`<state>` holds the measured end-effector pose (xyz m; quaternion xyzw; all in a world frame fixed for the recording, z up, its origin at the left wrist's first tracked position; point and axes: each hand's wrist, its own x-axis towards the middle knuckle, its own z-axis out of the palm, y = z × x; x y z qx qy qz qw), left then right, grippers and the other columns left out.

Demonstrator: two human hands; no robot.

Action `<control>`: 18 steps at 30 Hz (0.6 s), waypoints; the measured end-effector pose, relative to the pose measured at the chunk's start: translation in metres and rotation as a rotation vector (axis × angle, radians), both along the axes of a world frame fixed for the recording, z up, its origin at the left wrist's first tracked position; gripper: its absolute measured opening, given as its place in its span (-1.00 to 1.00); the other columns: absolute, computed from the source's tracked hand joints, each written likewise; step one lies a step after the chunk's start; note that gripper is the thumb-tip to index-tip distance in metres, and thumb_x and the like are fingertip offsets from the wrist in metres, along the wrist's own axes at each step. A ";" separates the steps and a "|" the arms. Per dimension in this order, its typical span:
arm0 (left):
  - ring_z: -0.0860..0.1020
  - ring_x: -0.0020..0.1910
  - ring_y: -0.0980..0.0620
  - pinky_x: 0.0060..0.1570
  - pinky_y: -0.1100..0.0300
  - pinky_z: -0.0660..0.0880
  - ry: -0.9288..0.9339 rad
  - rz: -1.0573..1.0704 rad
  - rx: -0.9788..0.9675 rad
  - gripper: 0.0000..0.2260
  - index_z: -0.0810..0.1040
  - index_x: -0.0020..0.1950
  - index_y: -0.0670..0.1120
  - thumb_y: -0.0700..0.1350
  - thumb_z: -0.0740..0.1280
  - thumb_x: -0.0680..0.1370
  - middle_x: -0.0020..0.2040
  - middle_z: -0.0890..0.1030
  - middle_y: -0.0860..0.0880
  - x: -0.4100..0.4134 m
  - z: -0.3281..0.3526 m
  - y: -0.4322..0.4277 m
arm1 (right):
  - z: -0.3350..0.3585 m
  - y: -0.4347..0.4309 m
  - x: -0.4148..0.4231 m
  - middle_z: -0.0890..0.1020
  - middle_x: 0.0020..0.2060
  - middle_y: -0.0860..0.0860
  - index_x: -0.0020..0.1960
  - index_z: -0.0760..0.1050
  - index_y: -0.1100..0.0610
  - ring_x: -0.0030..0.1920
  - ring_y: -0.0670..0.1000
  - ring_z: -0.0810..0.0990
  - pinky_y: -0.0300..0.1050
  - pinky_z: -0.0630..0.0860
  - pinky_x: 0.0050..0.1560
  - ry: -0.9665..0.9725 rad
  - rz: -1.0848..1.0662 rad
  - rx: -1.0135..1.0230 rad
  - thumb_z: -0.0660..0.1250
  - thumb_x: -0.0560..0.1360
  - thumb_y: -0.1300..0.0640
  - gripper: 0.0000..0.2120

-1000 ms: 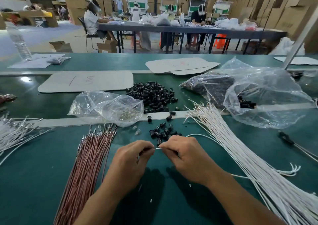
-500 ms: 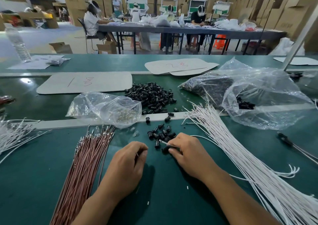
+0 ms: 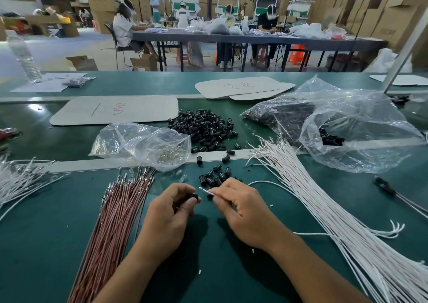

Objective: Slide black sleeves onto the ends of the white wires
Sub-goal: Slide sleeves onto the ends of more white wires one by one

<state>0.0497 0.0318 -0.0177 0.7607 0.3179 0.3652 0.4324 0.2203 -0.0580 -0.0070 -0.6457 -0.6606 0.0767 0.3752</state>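
My left hand (image 3: 170, 212) pinches a single black sleeve (image 3: 193, 196) between thumb and fingers. My right hand (image 3: 240, 206) grips a white wire (image 3: 261, 182) whose bare tip (image 3: 203, 190) points left, a short gap from the sleeve. The wire loops off to the right toward a big fan of white wires (image 3: 335, 210). A small cluster of loose black sleeves (image 3: 214, 177) lies just beyond my fingers. Farther back sits a larger heap of black sleeves (image 3: 205, 128).
A bundle of brown-red wires (image 3: 113, 224) lies at the left. A clear bag of small metal parts (image 3: 143, 142) sits behind it. Large plastic bags (image 3: 347, 126) holding black parts fill the right. More white wires (image 3: 18, 182) lie far left. Grey cards (image 3: 115, 109) lie behind.
My right hand has drawn back from the loose sleeves with the wire. My left hand has come up holding a black sleeve, and the two now face each other.
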 end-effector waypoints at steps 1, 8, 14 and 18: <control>0.63 -0.22 0.12 -0.17 0.30 0.56 -0.018 -0.004 -0.037 -0.82 0.56 0.00 -0.04 -0.31 0.36 0.52 -0.15 0.69 0.02 0.000 0.000 0.000 | 0.000 -0.001 0.003 0.55 -0.12 -0.07 0.23 0.61 0.10 -0.07 -0.11 0.51 -0.26 0.46 0.00 -0.032 -0.024 -0.007 0.27 0.64 0.11 -0.77; 0.59 -0.31 0.08 -0.24 0.31 0.53 0.043 -0.051 0.011 -0.87 0.55 -0.04 0.00 -0.24 0.34 0.54 -0.24 0.64 -0.01 0.000 0.001 -0.002 | 0.000 -0.001 0.000 0.58 -0.22 0.00 0.13 0.66 0.11 -0.14 0.00 0.48 -0.09 0.46 -0.10 -0.191 -0.063 -0.003 0.27 0.63 0.13 -0.79; 0.60 -0.29 0.01 -0.18 0.23 0.57 0.015 -0.085 -0.031 -0.88 0.53 -0.02 -0.03 -0.26 0.33 0.55 -0.13 0.69 0.04 0.001 0.002 -0.004 | 0.003 -0.002 0.004 0.56 -0.26 -0.02 -0.02 0.65 0.12 -0.18 0.00 0.50 0.02 0.51 -0.14 -0.180 -0.131 0.005 0.26 0.61 0.12 -0.81; 0.61 -0.30 0.03 -0.21 0.28 0.56 0.021 -0.086 -0.007 -0.89 0.53 -0.04 -0.01 -0.22 0.35 0.54 -0.16 0.69 0.05 0.002 0.001 -0.004 | 0.003 -0.002 -0.002 0.55 -0.26 -0.02 -0.04 0.62 0.11 -0.18 -0.01 0.49 0.03 0.51 -0.15 -0.228 -0.119 -0.026 0.22 0.62 0.09 -0.78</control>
